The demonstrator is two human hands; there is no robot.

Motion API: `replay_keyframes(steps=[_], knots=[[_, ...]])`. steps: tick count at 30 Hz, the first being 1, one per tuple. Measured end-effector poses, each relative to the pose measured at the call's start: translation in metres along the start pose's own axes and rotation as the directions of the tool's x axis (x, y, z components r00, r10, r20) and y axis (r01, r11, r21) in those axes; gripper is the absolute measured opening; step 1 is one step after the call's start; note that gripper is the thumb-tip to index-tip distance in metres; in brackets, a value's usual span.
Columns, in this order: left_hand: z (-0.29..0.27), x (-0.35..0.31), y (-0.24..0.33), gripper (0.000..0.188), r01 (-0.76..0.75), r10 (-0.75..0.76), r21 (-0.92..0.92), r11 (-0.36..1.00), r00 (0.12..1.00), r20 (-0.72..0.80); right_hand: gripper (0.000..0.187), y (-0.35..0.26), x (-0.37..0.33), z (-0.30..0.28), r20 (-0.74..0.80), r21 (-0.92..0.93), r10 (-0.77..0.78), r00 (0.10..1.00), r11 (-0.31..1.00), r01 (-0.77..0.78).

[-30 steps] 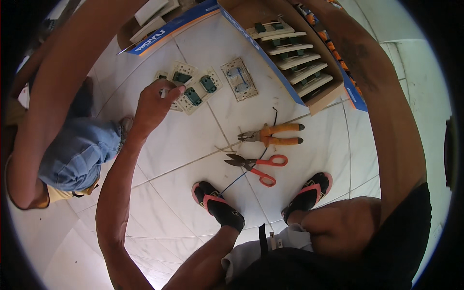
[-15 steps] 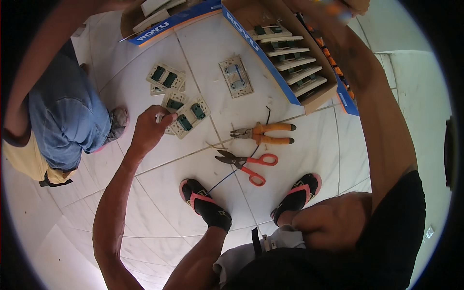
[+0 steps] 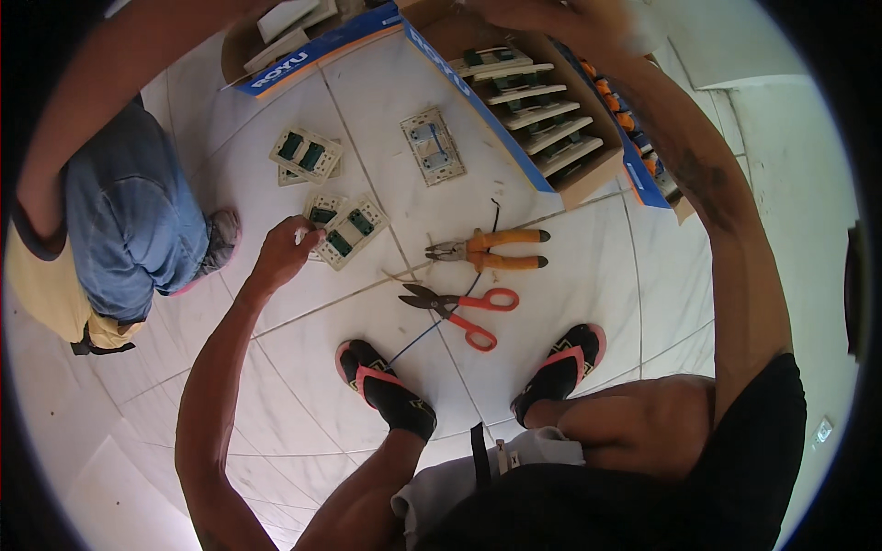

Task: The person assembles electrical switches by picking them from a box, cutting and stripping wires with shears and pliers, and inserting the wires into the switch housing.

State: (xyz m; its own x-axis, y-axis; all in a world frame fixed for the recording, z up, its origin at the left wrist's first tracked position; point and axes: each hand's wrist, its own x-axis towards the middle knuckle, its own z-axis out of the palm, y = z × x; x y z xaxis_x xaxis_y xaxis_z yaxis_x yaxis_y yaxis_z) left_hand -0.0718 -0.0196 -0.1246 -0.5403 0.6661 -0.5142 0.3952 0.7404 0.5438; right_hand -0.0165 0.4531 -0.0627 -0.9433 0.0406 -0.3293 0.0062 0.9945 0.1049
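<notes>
My left hand [image 3: 283,250] has its thumb and finger pinched at the near left edge of a cream outlet plate [image 3: 356,230]. That plate, with dark green sockets in it, overlaps a similar plate [image 3: 323,210] underneath. Just beyond them, another pair of outlet plates [image 3: 308,154] lies stacked on the floor. My right hand [image 3: 560,23] is stretched over the far end of an open cardboard box [image 3: 588,179], which holds a row of outlet plates [image 3: 551,117]. Blur and the picture's edge hide what its fingers do.
Orange-handled pliers [image 3: 507,250] and red-handled snips [image 3: 482,299] lie on the tiles, over a blue wire [image 3: 412,343]. A single plate [image 3: 432,147] lies beyond. Another box [image 3: 303,64] stands far left, more packaging [image 3: 643,174] far right. Another person's arm [image 3: 101,101] and jeans [image 3: 138,202] are at left.
My right hand has shifted left over the box. My left hand stays by the stacked plates, which have not moved. The whole view has shifted slightly.
</notes>
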Motion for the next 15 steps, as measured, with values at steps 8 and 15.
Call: replay_keyframes(steps=[8,15], knots=[[0.001,0.008,-0.002,0.031,-0.06,0.06,0.122,0.991,0.998,0.007,0.029,-0.002,0.011,0.059,-0.222,0.014,-0.183,0.958,0.982,0.19],[0.003,0.01,-0.008,0.032,-0.049,0.047,0.17,0.984,0.999,0.016,0.031,-0.009,0.02,0.046,-0.049,0.04,-0.03,0.998,0.999,0.032]])
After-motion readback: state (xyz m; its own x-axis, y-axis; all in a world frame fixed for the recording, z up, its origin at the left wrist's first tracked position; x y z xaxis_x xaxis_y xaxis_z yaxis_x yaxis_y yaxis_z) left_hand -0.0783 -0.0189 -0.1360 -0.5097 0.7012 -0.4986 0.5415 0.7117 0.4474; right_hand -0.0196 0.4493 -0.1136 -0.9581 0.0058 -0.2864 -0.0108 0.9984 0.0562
